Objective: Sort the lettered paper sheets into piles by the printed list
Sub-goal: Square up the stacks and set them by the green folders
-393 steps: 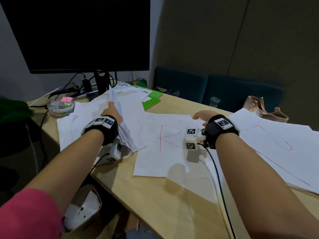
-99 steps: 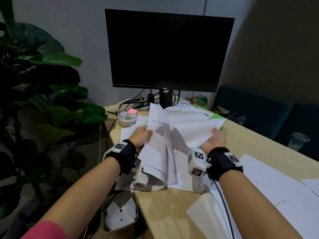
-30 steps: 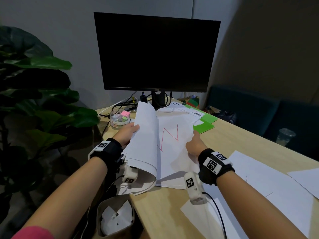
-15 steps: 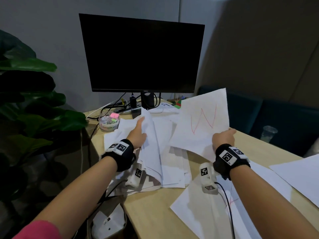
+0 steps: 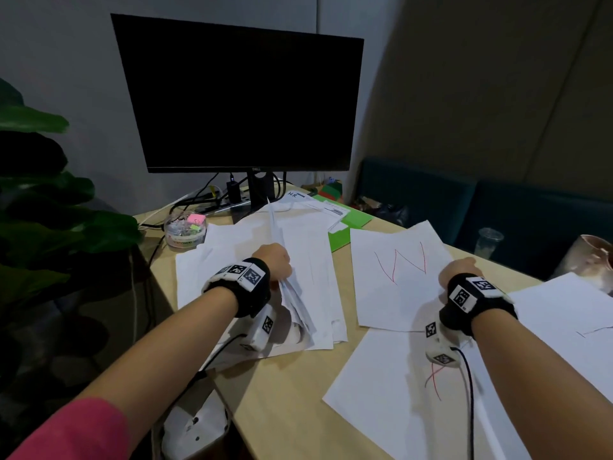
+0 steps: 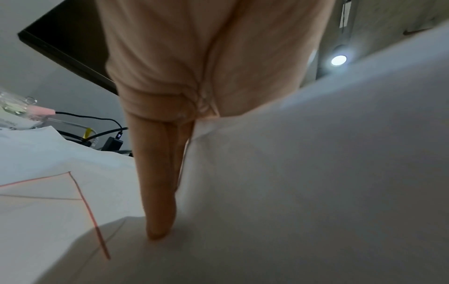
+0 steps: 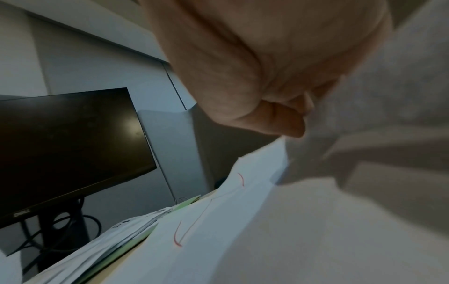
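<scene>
**Hazards while the W sheet is set down**

The right hand (image 5: 456,272) pinches the near right edge of the W sheet (image 5: 398,277), which lies partly raised over the worktop (image 5: 285,393), its near edge overlapping the X sheet (image 5: 391,393). The left hand (image 5: 273,260) grips a folded-back sheaf of the unsorted stack (image 5: 308,260); its grip is closed round the paper, with one finger (image 6: 160,192) running down along the lifted sheets.

Probable risks, as judged from this arrangement:
- The W sheet, released here, may settle across the X sheet and blur two piles into one.
- The folded sheaf may spring back or crease if the left grip loosens, losing the place in the stack.
- The stack overhangs the worktop's near edge; a nudge from the left wrist could spill sheets to the floor.
- The printed list (image 5: 318,207) lies half buried behind the stack, inviting a misread.
</scene>
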The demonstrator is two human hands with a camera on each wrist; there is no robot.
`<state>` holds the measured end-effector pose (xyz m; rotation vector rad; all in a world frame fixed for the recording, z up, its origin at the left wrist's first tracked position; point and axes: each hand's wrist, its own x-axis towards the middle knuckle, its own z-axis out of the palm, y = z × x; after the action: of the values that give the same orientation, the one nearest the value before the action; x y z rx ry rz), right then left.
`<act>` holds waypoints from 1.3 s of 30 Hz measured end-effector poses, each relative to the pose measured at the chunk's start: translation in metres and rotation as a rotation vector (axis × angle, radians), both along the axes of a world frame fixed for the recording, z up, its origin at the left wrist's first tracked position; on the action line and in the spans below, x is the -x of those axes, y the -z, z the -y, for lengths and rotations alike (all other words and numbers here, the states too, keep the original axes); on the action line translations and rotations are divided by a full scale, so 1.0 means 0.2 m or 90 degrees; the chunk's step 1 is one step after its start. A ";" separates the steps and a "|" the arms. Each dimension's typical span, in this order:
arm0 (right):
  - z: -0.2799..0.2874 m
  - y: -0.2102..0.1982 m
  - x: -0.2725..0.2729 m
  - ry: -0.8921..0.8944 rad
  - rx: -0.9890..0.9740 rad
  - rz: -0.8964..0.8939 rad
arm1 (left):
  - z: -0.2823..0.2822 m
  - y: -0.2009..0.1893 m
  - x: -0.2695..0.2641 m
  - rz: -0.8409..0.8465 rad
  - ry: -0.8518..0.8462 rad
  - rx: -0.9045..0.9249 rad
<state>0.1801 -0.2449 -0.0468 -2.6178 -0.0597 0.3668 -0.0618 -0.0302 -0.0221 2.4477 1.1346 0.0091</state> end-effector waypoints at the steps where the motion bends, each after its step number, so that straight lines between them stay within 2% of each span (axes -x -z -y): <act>1: 0.00 -0.02 0.02 0.013 0.008 0.012 | 0.00 0.00 0.00 -0.001 0.003 0.008; 4: -0.02 -0.10 0.10 -0.003 0.035 0.091 | -0.02 0.00 0.03 0.014 0.006 0.042; 7: -0.13 -0.17 0.20 -0.147 -0.038 0.130 | -0.06 0.01 0.07 0.068 -0.019 0.109; 8: -0.19 -0.19 0.26 -0.215 -0.102 0.091 | -0.06 0.01 0.08 0.090 -0.023 0.132; 10: -0.30 -0.18 0.41 -0.317 -0.229 -0.066 | -0.07 0.02 0.11 0.151 -0.047 0.177; 12: -0.40 -0.15 0.57 -0.330 -0.304 -0.236 | -0.08 0.04 0.15 0.218 -0.083 0.207; 13: -0.45 -0.13 0.63 -0.317 -0.314 -0.283 | -0.08 0.05 0.17 0.251 -0.100 0.221; 19: -0.59 -0.03 0.70 -0.324 -0.293 -0.324 | -0.18 0.11 0.29 0.451 -0.183 0.337; 23: -0.65 -0.01 0.73 -0.360 -0.220 -0.323 | -0.26 0.12 0.42 0.495 -0.193 0.376; 25: -0.66 -0.02 0.73 -0.388 -0.196 -0.291 | -0.28 0.11 0.48 0.503 -0.188 0.381; 28: -0.68 -0.01 0.71 -0.411 -0.179 -0.304 | -0.32 0.08 0.55 0.482 -0.180 0.354; 34: -0.68 0.05 0.66 -0.412 -0.165 -0.306 | -0.34 0.09 0.68 0.289 -0.211 0.207; 39: -0.68 0.06 0.67 -0.419 -0.173 -0.285 | -0.31 0.08 0.72 0.228 -0.234 0.122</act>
<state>0.0462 -0.1085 -0.0587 -2.1294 -0.7672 1.0731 -0.2057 0.0312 -0.0385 1.9414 1.3283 0.4135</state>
